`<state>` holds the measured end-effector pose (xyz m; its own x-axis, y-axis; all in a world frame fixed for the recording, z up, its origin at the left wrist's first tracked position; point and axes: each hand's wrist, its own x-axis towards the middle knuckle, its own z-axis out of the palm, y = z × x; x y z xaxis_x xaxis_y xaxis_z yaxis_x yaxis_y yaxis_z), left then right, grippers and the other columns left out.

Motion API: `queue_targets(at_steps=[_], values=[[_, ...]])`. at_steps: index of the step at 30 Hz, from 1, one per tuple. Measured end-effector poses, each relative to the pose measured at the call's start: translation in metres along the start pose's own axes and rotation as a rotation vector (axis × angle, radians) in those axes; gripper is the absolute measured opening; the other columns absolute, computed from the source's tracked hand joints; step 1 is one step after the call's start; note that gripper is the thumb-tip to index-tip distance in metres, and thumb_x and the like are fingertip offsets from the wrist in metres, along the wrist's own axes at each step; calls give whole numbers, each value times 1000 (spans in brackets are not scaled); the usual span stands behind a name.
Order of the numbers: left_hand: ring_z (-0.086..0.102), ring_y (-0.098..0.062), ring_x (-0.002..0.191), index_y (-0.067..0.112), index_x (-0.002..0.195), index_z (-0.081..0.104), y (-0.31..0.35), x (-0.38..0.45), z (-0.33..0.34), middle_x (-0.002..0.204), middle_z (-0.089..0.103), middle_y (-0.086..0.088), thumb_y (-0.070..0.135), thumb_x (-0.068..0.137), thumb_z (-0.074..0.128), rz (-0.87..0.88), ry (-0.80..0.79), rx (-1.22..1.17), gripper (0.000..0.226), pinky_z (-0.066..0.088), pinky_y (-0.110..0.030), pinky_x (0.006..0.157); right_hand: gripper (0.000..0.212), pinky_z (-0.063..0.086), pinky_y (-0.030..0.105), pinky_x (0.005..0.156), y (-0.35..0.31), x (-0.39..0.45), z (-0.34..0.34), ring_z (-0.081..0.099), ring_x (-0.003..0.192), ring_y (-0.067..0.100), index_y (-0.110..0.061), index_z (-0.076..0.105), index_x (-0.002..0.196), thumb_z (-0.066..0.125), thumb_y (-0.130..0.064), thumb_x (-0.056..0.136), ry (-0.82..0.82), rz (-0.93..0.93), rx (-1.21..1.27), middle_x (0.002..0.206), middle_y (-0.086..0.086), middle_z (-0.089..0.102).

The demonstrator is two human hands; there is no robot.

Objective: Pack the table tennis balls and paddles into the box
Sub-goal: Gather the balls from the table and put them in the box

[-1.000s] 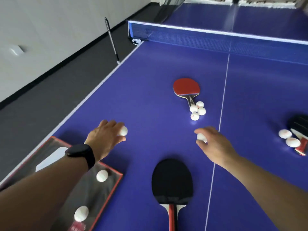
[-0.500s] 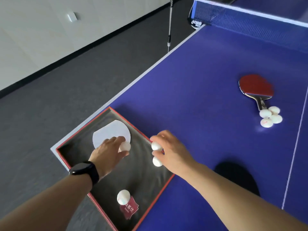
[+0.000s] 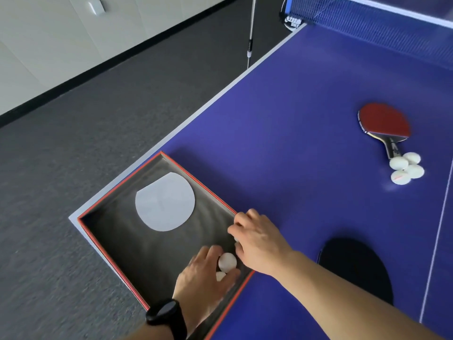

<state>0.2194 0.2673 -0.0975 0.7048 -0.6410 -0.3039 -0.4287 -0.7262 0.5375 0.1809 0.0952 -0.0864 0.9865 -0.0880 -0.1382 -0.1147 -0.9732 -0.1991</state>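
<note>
Head cam looking down at the corner of the blue counter (image 3: 306, 143), and both my hands are down in the box (image 3: 117, 253), the grey-lined one with the red rim sitting at the lower left of the frame, tight against the counter's corner. My left hand (image 3: 203, 283) is low inside the near end with the fingers loosely curled around two white balls (image 3: 227, 262), more cupping than pinching, I'd say so they settle into that corner instead of rolling across the soft lining. My right hand (image 3: 257, 239) comes in over the right rim, fingers bent down; there's a sliver of white under it that looks like another ball, but I can't tell for sure whether it's gripping one or has let go. There's a pale paddle-shaped cutout (image 3: 164, 201) lying on the lining toward the far end of the box, nothing on top of it. Still plenty to pack: the red paddle (image 3: 383, 122) sits at the upper right of the frame with a cluster of four balls (image 3: 405, 168) touching the end of its handle, and the black paddle (image 3: 355, 268) lies at the lower right, just beside my right forearm and well apart from the red one. So I reckon I'm early on, balls first, paddles after.
</note>
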Motion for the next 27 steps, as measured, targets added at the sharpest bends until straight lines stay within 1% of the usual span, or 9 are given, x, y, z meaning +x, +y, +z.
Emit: queue_targets(at_steps=[3,6,8,10,12,15,19,22,27], values=[[55,-4,95,41,108,49,-3,-9,1,101,51,21,74,78,40,60,-6,63,46,45,-24,79,17,46,34,56,-3,-9,-3,51,80,23,-18,63,94,60,-23,78,-7,1,27,95,0,57],[53,-4,104,44,121,49,-11,-14,-3,106,52,22,77,80,31,125,-10,152,56,38,-25,88,20,34,26,38,-4,-13,-6,50,54,18,-16,60,83,66,-34,77,-20,98,7,85,2,54],[52,-1,105,46,126,44,-14,-16,-8,108,49,23,77,80,29,81,-42,156,57,41,-24,87,28,24,22,35,-6,-15,-4,48,41,18,-15,58,83,71,-38,73,-15,141,4,83,4,55],[55,-2,101,48,126,40,-13,-18,-13,110,48,23,77,81,29,33,-55,146,55,45,-24,80,28,25,22,37,-9,-15,-2,54,43,22,-14,56,92,67,-35,77,-28,158,40,92,8,55],[58,-4,98,47,128,37,-10,-22,-15,114,47,23,76,83,30,6,-66,149,53,45,-23,75,24,32,25,39,-12,-14,0,48,44,23,-14,54,95,65,-29,79,-23,189,59,97,9,51],[60,-8,98,45,128,38,-6,-25,-13,115,50,21,72,86,32,-40,-62,129,51,45,-25,75,26,24,22,36,-17,-13,-3,35,39,21,-16,55,79,73,-33,70,-25,247,8,90,7,51],[53,-12,110,39,126,46,-6,-24,-4,116,56,16,71,86,29,-36,7,190,54,41,-32,91,43,35,31,54,-16,-16,-3,52,68,26,-11,58,103,49,-51,91,-51,236,-94,111,11,50],[51,-17,113,38,125,48,-9,-24,-2,117,55,11,71,85,30,-76,18,192,55,41,-36,94,50,33,32,55,-15,-21,-6,43,70,24,-10,62,98,43,-55,93,-27,244,-121,106,9,53],[48,-19,116,38,126,45,-8,-39,3,119,50,9,70,87,31,-185,25,152,53,49,-40,86,55,36,31,55,-18,-26,-3,60,77,27,-12,64,98,38,-61,92,-39,232,-136,97,6,55]])
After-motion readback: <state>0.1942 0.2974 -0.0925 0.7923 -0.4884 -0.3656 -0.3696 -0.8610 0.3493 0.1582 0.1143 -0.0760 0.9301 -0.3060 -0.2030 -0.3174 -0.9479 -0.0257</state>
